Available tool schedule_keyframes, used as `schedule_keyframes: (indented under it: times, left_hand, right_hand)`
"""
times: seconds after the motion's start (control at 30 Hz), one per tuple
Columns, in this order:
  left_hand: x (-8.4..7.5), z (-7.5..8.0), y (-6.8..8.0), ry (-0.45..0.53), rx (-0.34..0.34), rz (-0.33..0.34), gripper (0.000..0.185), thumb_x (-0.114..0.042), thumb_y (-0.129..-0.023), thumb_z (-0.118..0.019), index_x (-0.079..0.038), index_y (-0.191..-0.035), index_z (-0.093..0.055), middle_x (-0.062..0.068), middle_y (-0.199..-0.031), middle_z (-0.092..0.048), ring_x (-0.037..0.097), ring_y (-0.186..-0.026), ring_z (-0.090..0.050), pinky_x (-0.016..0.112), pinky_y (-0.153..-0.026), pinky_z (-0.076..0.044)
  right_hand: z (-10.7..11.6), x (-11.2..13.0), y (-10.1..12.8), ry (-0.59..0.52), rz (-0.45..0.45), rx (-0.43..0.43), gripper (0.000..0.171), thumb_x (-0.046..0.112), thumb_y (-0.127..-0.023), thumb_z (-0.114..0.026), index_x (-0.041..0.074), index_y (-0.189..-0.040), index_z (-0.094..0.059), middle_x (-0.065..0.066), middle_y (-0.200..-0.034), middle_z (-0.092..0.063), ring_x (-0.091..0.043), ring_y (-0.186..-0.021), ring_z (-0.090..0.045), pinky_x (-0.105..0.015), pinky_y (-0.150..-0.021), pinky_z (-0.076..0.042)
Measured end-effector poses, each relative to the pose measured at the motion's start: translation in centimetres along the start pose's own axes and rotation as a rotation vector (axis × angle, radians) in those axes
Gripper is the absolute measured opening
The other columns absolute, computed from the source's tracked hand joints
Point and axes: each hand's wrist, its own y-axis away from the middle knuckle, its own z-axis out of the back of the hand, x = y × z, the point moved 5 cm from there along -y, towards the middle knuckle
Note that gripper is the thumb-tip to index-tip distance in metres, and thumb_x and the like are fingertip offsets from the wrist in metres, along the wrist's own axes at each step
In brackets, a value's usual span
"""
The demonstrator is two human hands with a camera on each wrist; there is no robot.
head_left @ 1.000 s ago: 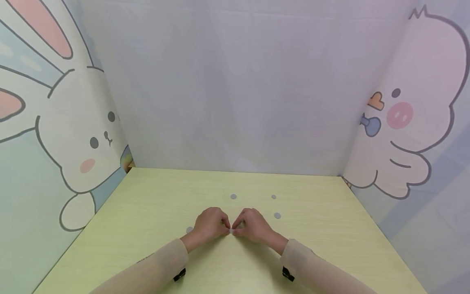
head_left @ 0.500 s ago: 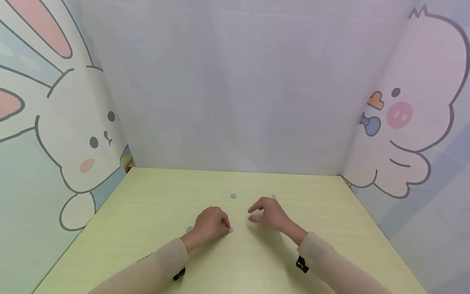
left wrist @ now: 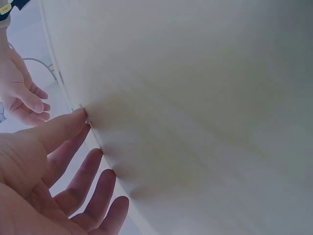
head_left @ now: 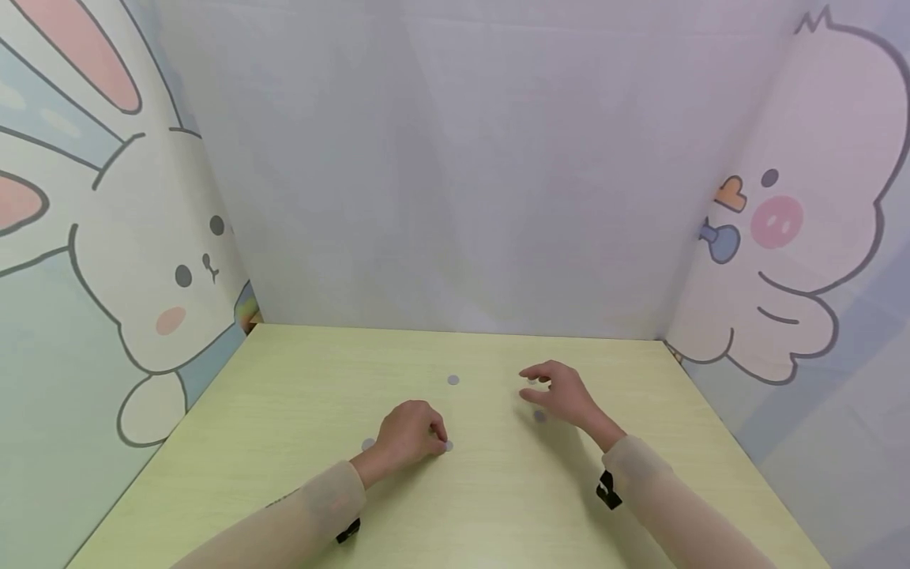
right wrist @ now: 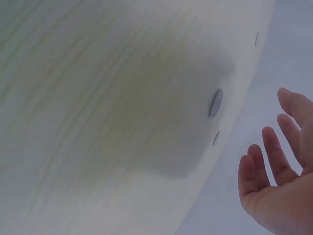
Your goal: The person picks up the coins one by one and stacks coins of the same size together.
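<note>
The bench stands inside three soft, matte backdrop panels: a plain pale one behind, a cartoon rabbit panel [head_left: 156,269] on the left and a cartoon chick panel [head_left: 803,237] on the right. The bench [head_left: 298,411] is a flat, smooth board of pale yellow-green with a faint wood grain.

Both forearms reach in from the near edge in thin beige sleeves [head_left: 313,506]. A dark strap shows at each wrist.

The left hand [head_left: 408,435] rests low on the bench. Its fingers are loosely bent and grip nothing. In the left wrist view one fingertip [left wrist: 80,115] presses the edge of the pressed disc [head_left: 448,446] and the other fingers hang relaxed. The right hand [head_left: 562,393] hovers further back and to the right, palm down. Its fingers [right wrist: 274,147] are spread wide and hold nothing.

Five thin, flat, grey round discs lie scattered and well apart. The shaded disc [head_left: 540,416] lies in the right hand's shadow and the small disc [head_left: 531,381] lies just beside its fingertips. The far disc [head_left: 453,380] sits mid-bench, and the near disc [head_left: 367,444] lies just left of the left hand.

The step in hand looks like a reach by the right hand toward the discs beneath it, while the left pins its own disc. Lifting so flat a piece off a slick surface would call for a fingertip or nail under its rim, or for sliding it.
</note>
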Motion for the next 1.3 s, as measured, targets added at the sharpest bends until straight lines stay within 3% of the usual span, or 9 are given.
schedule_keyframes:
  times: [0.2,0.47,0.7,0.97,1.3]
  left_hand:
    - [-0.1,-0.1,-0.1,0.000,0.005,0.000,0.018,-0.016,-0.082,-0.092,-0.022,-0.072,-0.079,-0.007,-0.084,-0.068,0.009,-0.079,-0.054,0.031,-0.069,-0.047]
    - [0.0,-0.1,0.0,-0.006,0.003,0.001,0.017,-0.016,-0.082,-0.092,-0.021,-0.072,-0.079,-0.007,-0.084,-0.069,0.010,-0.079,-0.054,0.032,-0.070,-0.048]
    - [0.1,-0.2,0.0,-0.008,0.003,-0.004,0.017,-0.016,-0.082,-0.092,-0.022,-0.072,-0.079,-0.007,-0.084,-0.069,0.010,-0.079,-0.055,0.032,-0.070,-0.048]
    - [0.0,0.1,0.0,-0.005,-0.001,0.004,0.018,-0.017,-0.082,-0.093,-0.022,-0.072,-0.079,-0.008,-0.084,-0.068,0.009,-0.079,-0.054,0.031,-0.068,-0.048]
    - [0.0,0.2,0.1,0.005,0.006,0.010,0.018,-0.016,-0.081,-0.093,-0.022,-0.072,-0.079,-0.009,-0.083,-0.067,0.009,-0.078,-0.054,0.031,-0.068,-0.047]
  right_hand:
    - [0.8,-2.2,-0.3,0.018,-0.063,-0.043,0.037,0.018,-0.097,-0.078,0.003,-0.131,-0.074,-0.021,-0.125,-0.071,-0.044,-0.115,-0.066,-0.057,-0.095,-0.054]
    - [0.3,-4.1,-0.9,0.005,-0.159,0.007,0.042,0.019,-0.100,-0.075,0.003,-0.139,-0.068,-0.023,-0.131,-0.067,-0.042,-0.118,-0.062,-0.056,-0.098,-0.052]
    - [0.0,-4.9,-1.4,0.024,-0.170,0.038,0.039,0.014,-0.099,-0.075,-0.001,-0.135,-0.069,-0.024,-0.126,-0.070,-0.040,-0.111,-0.067,-0.053,-0.094,-0.055]
    - [-0.2,-5.2,-1.9,0.018,-0.224,0.059,0.034,0.014,-0.099,-0.076,0.003,-0.130,-0.073,-0.022,-0.128,-0.069,-0.037,-0.113,-0.065,-0.047,-0.090,-0.055]
    - [-0.8,-5.9,-2.7,0.044,-0.236,0.057,0.030,0.020,-0.098,-0.077,0.007,-0.125,-0.078,-0.023,-0.128,-0.069,-0.024,-0.093,-0.058,-0.034,-0.078,-0.047]
